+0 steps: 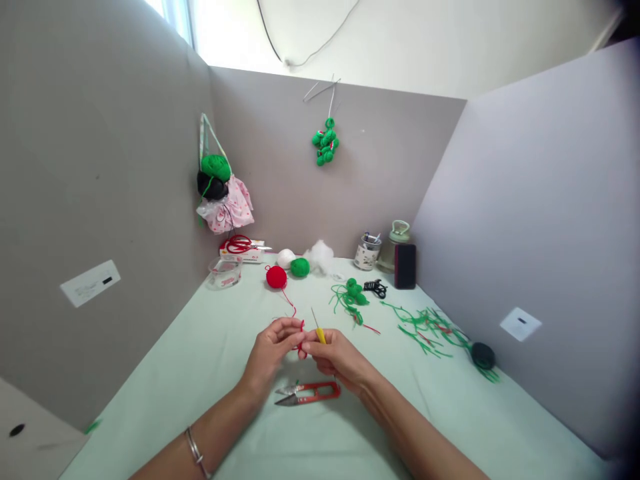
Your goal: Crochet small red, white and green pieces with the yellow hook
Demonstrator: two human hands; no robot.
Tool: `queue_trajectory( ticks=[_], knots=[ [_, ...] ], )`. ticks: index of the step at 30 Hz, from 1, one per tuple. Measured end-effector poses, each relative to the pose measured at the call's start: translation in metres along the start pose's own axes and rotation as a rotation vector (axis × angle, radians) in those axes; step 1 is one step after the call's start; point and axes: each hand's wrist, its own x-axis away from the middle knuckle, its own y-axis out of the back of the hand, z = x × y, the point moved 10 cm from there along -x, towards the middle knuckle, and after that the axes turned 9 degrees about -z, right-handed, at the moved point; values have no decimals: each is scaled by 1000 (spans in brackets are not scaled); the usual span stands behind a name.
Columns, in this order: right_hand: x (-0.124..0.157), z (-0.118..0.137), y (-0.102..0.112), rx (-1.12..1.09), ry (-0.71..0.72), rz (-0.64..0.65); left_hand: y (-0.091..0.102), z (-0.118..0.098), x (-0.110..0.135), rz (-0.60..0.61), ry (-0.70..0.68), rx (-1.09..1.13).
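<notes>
Red yarn (302, 327) is pinched between the thumb and fingers of my left hand (273, 347). My right hand (336, 357) grips a crochet hook (321, 335) by its yellow handle, the thin metal shaft slanting up and to the left. Both hands meet over the table, fingertips nearly touching around the red yarn; the stitches there are too small to make out. A strand runs from behind the left hand to a red yarn ball (277, 277) farther back. Just below the hands lie orange-handled thread snips (309, 393), blades pointing left.
Green yarn scraps (425, 327) and a black yarn ball (483, 356) lie at right. Small green crocheted pieces (355, 291) are mid-table. Along the back stand a clear bowl (225, 273), a green ball (300, 267), white stuffing (320, 257), a pen cup (367, 253) and a phone (405, 266). Partitions enclose three sides.
</notes>
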Motion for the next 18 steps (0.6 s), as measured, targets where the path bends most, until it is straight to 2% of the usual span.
queue_trajectory(
  ticks=[6,10,18],
  knots=[
    [2,11,8,-14,55,-87,4,0,-1,-18,-52,-75],
    [-1,18,20,-22,110,-166,-4,3,0,60,-37,-145],
    [-3,18,27,2,141,-206,-5,-1,0,74,-54,-169]
  ],
)
